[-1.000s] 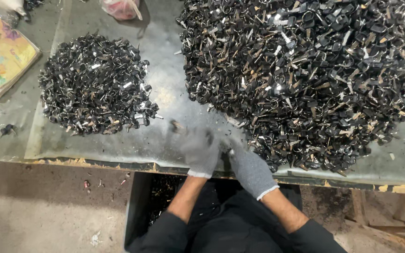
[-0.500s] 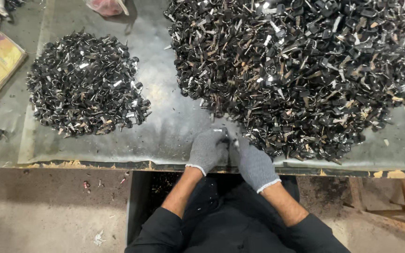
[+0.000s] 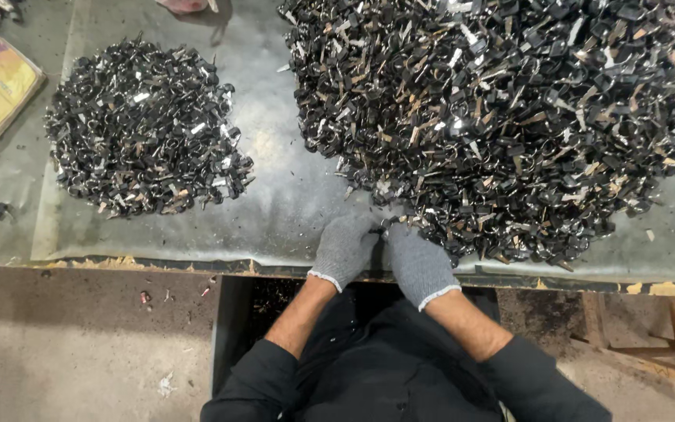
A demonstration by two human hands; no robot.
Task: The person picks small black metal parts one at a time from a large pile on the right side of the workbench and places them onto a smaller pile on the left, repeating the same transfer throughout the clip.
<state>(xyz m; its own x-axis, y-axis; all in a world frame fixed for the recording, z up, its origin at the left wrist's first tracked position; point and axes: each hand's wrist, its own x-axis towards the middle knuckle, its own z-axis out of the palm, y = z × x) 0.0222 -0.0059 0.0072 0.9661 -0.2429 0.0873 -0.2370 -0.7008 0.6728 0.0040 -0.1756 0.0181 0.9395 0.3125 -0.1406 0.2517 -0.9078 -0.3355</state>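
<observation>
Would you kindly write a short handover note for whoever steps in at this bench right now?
Left hand: grey glove, at the near edge of the table, fingers curled against the right hand; whether it grips a piece cannot be told.
Right hand: grey glove, fingers at the near foot of the large pile, touching a small dark piece there.
Things: the large pile of small black and metal parts fills the right of the table; a smaller pile of like parts lies apart on the left.
Done: the smaller pile has some parts.
Left: the large pile remains far bigger.
</observation>
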